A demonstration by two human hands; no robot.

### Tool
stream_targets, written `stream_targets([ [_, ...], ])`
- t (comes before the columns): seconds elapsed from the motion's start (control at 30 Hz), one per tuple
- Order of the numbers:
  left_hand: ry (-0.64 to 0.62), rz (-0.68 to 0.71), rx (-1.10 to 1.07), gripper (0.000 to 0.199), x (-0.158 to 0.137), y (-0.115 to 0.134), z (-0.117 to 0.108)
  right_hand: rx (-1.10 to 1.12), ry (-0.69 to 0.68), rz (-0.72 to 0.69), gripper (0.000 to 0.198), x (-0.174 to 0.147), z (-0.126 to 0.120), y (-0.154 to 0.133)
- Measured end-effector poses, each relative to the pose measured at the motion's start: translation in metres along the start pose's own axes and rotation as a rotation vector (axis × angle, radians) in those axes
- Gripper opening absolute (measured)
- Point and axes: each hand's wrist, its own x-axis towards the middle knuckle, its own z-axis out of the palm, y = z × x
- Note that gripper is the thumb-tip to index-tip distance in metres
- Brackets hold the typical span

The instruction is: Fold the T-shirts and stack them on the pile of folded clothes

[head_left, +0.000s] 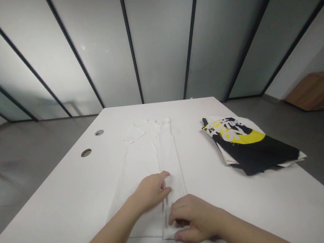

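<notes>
At the far left we see grey floor [22, 162], and beside it the pale counter [56, 197] begins, running away from us toward a wall of frosted panels [154, 39] set in dark frames. Along the counter's left side are two round holes, the near hole [86, 153] and, a little farther off, the far hole [99, 132].

Next comes the white shirt [141, 159], laid lengthwise down the middle of the counter with its hem toward us and a short sleeve [134, 134] spread at its far left. Our left hand [151, 188] lies over its middle; the grip is fairly wide, thumb and forefinger parted with nothing between their tips. Under those fingertips runs a long folded strip [168, 152] along the shirt's right side.

Our right hand [194, 216] is at the strip's near end, by the hem, fingers curled in and thumb low; whether this grip has caught any cloth, we can't make out.

Well apart on the right lies a pile of printed cloth [254, 147] in black, yellow and white. Beyond the counter, at the far right, we see a wooden piece [317, 90].
</notes>
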Motion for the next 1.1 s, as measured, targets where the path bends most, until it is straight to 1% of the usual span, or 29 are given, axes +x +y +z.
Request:
stream_targets([
  [0.07, -0.045, 0.043, -0.008, 0.054, -0.006, 0.001, 0.000, -0.042, 0.089, 0.132, 0.013, -0.001, -0.006, 0.001],
  [0.13, -0.056, 0.094, 0.007, 0.049, -0.011, 0.002, -0.002, -0.112, 0.224, 0.214, 0.014, 0.000, -0.011, 0.004],
  [0.2, -0.028, 0.129, 0.060, 0.039, -0.013, 0.004, -0.005, -0.165, 0.361, 0.231, 0.013, 0.001, -0.013, 0.008],
  [0.23, 0.001, 0.124, 0.100, 0.035, -0.012, 0.006, -0.006, -0.181, 0.408, 0.230, 0.012, 0.002, -0.013, 0.010],
  [0.3, 0.077, 0.077, 0.179, 0.031, -0.010, 0.009, -0.005, -0.202, 0.443, 0.250, 0.017, 0.003, -0.012, 0.013],
  [0.37, 0.148, 0.023, 0.230, 0.033, -0.006, 0.010, 0.001, -0.224, 0.418, 0.296, 0.028, 0.003, -0.010, 0.014],
  [0.4, 0.172, 0.001, 0.246, 0.036, -0.005, 0.010, 0.006, -0.235, 0.400, 0.322, 0.028, 0.003, -0.009, 0.014],
  [0.43, 0.183, -0.019, 0.258, 0.040, -0.003, 0.009, 0.013, -0.240, 0.383, 0.347, 0.024, 0.004, -0.010, 0.015],
  [0.5, 0.180, -0.049, 0.278, 0.047, -0.002, 0.007, 0.026, -0.233, 0.365, 0.389, 0.015, 0.008, -0.015, 0.018],
  [0.6, 0.174, -0.077, 0.293, 0.052, -0.001, 0.006, 0.039, -0.229, 0.391, 0.454, 0.022, 0.023, -0.031, 0.032],
  [0.67, 0.171, -0.092, 0.294, 0.055, -0.001, 0.008, 0.040, -0.258, 0.443, 0.499, 0.024, 0.040, -0.045, 0.047],
  [0.73, 0.154, -0.103, 0.285, 0.056, -0.001, 0.011, 0.038, -0.313, 0.470, 0.546, 0.032, 0.062, -0.057, 0.064],
  [0.83, 0.126, -0.102, 0.272, 0.059, -0.001, 0.012, 0.034, -0.457, 0.420, 0.656, 0.049, 0.098, -0.069, 0.088],
  [0.9, 0.115, -0.098, 0.266, 0.061, -0.002, 0.010, 0.033, -0.519, 0.373, 0.733, 0.057, 0.119, -0.073, 0.102],
  [0.97, 0.102, -0.095, 0.256, 0.065, -0.002, 0.009, 0.033, -0.540, 0.321, 0.779, 0.060, 0.134, -0.076, 0.114],
  [1.1, 0.066, -0.092, 0.229, 0.075, -0.005, 0.008, 0.030, -0.554, 0.244, 0.799, 0.063, 0.151, -0.081, 0.135],
])
